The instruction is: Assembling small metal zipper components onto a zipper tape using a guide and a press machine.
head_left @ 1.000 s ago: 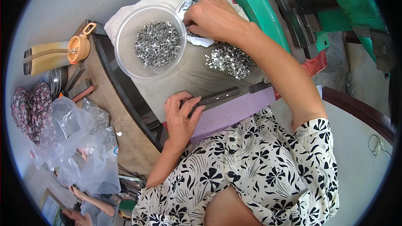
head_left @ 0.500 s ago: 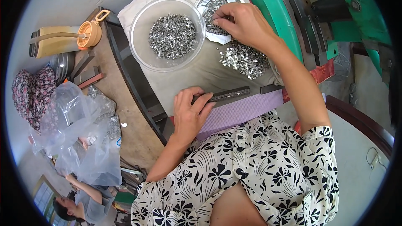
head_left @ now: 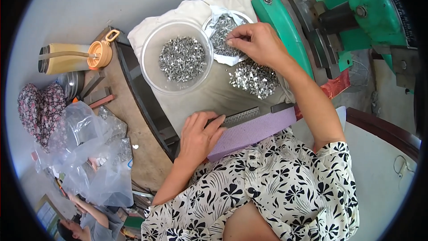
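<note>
My left hand (head_left: 199, 137) is closed round the left end of a dark metal bar (head_left: 242, 117), which has a row of small light marks along it. The bar lies along a strip of purple textured padding (head_left: 256, 129) close to my body. My right hand (head_left: 257, 47) is over a small bowl (head_left: 206, 26) lined with white material and filled with thin metal pieces (head_left: 219, 33). Thumb and forefinger are pinched together at the bowl's right side; anything between them is too small to make out. Shiny metal chips (head_left: 254, 79) lie heaped below my right wrist.
A clear round tub (head_left: 147, 78) holding small metal parts stands left of the bowl. A green machine (head_left: 281, 35) borders the work surface at right. A short dark block (head_left: 281, 106) lies beyond the bar's right end. Far left are plastic bags (head_left: 89, 151), a bottle (head_left: 67, 58) and another person (head_left: 91, 223).
The whole scene sits lower in the picture as the view shifted. My right hand stays over the bowl, its fingertips slightly farther right within it. My left hand keeps hold of the bar.
</note>
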`<action>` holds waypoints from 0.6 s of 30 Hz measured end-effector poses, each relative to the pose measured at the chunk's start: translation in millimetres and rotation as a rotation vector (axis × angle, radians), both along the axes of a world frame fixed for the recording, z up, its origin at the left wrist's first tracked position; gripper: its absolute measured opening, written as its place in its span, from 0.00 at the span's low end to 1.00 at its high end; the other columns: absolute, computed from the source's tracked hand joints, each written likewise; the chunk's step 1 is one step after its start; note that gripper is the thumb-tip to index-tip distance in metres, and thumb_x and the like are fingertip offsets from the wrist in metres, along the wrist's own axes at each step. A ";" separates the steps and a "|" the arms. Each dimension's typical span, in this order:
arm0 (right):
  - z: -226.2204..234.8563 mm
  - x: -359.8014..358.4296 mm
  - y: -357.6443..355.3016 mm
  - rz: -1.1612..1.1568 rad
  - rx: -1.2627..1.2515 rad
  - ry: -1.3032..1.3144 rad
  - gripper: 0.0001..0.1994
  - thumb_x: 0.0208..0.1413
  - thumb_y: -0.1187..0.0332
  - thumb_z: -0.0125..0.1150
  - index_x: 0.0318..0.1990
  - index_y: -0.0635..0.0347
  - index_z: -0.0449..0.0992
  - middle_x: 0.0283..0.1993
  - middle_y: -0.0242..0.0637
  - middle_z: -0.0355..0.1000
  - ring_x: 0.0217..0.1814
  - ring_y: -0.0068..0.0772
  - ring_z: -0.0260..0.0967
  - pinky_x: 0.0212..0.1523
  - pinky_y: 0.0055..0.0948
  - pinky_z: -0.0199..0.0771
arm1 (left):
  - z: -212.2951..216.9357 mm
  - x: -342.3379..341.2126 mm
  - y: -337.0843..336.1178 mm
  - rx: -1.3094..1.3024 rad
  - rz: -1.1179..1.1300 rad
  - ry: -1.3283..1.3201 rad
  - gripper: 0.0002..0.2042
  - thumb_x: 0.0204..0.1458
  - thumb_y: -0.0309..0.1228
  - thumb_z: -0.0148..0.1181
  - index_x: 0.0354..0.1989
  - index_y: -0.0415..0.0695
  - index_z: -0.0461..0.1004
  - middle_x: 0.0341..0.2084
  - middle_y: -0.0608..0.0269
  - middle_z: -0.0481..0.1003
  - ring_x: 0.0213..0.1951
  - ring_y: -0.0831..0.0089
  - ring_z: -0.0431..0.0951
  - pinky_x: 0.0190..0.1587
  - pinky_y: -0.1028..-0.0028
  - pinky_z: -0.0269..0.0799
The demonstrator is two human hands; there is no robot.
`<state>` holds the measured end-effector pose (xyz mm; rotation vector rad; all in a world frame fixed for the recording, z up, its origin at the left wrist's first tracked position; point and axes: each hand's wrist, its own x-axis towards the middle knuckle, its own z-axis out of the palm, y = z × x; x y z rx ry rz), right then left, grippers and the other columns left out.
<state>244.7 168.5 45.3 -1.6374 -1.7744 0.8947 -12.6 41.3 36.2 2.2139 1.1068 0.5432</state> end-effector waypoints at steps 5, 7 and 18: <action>8.4 1.2 -0.6 -0.121 -0.159 0.295 0.10 0.57 0.67 0.69 0.40 0.65 0.84 0.31 0.27 0.77 0.32 0.15 0.68 0.35 0.20 0.69 | 32.5 21.7 36.3 0.227 0.123 -0.278 0.15 0.46 0.23 0.70 0.44 0.41 0.81 0.37 0.59 0.78 0.35 0.61 0.79 0.37 0.68 0.76; 17.1 1.9 -4.1 -0.207 -0.275 0.559 0.10 0.57 0.66 0.69 0.40 0.64 0.84 0.30 0.24 0.76 0.30 0.13 0.65 0.32 0.18 0.65 | 40.1 41.1 67.6 0.406 0.163 -0.349 0.13 0.48 0.20 0.68 0.44 0.40 0.81 0.35 0.56 0.79 0.33 0.59 0.80 0.35 0.68 0.76; 20.6 -2.4 -5.5 -0.342 -0.336 1.002 0.07 0.58 0.65 0.68 0.37 0.58 0.82 0.30 0.22 0.74 0.31 0.12 0.67 0.34 0.14 0.69 | 31.9 96.2 142.9 0.040 0.262 -0.439 0.10 0.52 0.25 0.65 0.43 0.38 0.82 0.30 0.48 0.81 0.30 0.56 0.83 0.34 0.66 0.76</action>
